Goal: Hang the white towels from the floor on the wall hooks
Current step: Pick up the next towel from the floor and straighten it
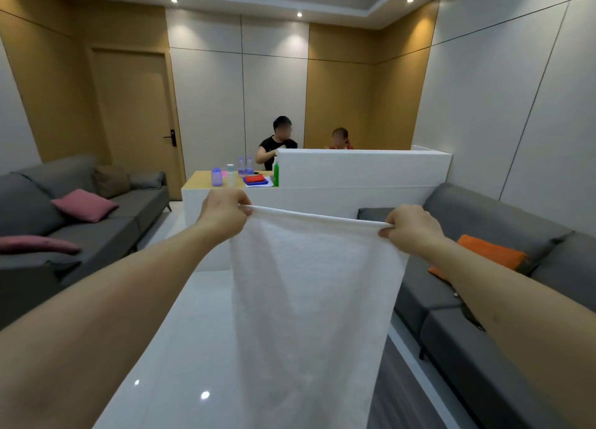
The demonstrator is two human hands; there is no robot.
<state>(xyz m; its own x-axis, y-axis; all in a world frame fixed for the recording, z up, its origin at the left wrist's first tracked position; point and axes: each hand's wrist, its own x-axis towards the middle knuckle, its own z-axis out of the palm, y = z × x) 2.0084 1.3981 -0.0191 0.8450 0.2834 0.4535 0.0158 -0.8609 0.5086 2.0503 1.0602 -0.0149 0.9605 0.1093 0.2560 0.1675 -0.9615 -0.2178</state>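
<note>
Currently, item: white towel (309, 299), 1 pc, held out at arm's length in mid-air, spread flat, top hem pulled into a near-straight line, body hanging free below.
Position: off the floor (180, 348) entirely; lower end runs past bottom of view, so length not visible.
Left hand (225, 214): fingers curled, pinching top-left corner of towel at the hem.
Right hand (411, 227): fingers curled, pinching top-right corner, hem rolled under fingertips.
Hem: slopes slightly down twd right hand; no visible sag between the two grips.
Handling, est.: soft, limp, no stiffness of its own; light, judging by pinch grip alone carrying it. Not fragile, not slippery; terry-type surface prob. grips skin well.
Drape: folds vertically below each corner, collapses wherever unsupported.
Hold pts, est.: two top corners good for spreading; for a hook, better to gather hem mid-span or drape centre over it. Hanging loop, if any, not seen.
Wall hooks: none in view; cannot tell which wall.
Risk, est.: trailing end may drag on floor or catch on grey sofa (483, 316) at right.
Other towels: none visible on floor.
Surroundings: white counter (354, 170) ahead w/ bottles at its left end, folded red and blue cloths (255, 179) nr its front edge; 2 persons seated behind; second sofa (80, 222) at left w/ pink cushions.
</note>
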